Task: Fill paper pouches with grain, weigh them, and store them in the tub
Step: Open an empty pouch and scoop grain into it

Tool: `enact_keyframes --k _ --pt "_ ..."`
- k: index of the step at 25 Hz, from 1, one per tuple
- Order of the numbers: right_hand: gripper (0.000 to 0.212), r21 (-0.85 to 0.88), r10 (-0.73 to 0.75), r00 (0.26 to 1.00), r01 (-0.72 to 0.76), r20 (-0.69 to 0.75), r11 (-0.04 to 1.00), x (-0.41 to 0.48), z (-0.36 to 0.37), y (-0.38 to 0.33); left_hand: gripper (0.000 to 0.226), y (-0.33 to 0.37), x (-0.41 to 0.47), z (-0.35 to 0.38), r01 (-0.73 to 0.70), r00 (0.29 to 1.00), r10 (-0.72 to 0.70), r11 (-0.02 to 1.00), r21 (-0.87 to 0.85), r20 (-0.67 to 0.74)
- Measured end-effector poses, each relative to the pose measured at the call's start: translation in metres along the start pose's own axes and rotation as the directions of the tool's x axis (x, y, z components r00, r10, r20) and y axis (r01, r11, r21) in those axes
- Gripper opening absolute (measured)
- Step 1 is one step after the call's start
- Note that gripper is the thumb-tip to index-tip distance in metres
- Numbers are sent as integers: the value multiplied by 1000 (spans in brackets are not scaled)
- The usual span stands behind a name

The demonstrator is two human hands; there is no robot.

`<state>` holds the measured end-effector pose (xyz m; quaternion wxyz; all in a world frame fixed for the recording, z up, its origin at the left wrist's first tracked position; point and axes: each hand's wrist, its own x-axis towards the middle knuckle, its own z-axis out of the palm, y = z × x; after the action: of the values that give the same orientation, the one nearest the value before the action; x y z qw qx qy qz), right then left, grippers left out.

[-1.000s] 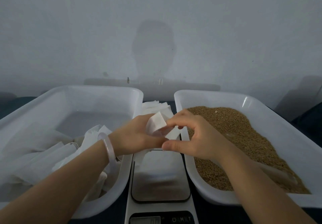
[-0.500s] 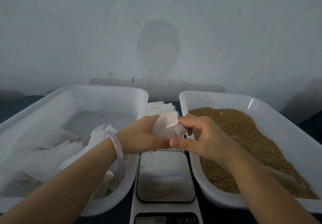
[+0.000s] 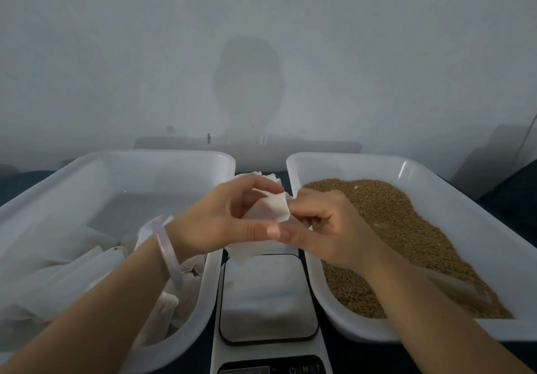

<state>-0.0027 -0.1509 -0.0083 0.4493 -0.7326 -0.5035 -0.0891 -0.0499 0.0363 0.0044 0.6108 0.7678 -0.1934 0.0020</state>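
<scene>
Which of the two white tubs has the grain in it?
The right-hand tub, heaped with brown grain; the left-hand tub holds white paper pouches.

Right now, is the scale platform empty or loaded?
Empty: the scale platform shows a bare, shiny surface. The paper pouch is pinched between the left hand and right hand, over its far edge, not laid on it.

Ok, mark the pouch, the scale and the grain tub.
pouch [image 3: 273, 209], head view, on its white front face.
scale [image 3: 267, 295], head view, on the weighing plate.
grain tub [image 3: 348, 167], head view, on its far inner wall.
</scene>
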Motion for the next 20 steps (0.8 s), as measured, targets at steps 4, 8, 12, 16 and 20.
enact_keyframes --k 4,8,12,16,20 --pt "35 105 -15 1000 16 -6 994 -1 -1 3 63 -5 1 5 42 994 -57 987 155 92" --pt "38 54 -127 992 127 6 990 2 4 -1 27 -9 0 12 121 983 -147 971 208 111" --pt "28 108 174 962 -154 -210 982 -1 -13 1 16 -13 0 10 194 976 -212 947 258 42" --pt "45 -511 666 746 -575 -5 639 -18 -82 30 16 -12 -1 11 142 988 -154 958 249 27" --pt "49 -770 939 275 -548 204 328 -66 -116 57 19 -10 1 14 148 989 -142 954 259 -42"
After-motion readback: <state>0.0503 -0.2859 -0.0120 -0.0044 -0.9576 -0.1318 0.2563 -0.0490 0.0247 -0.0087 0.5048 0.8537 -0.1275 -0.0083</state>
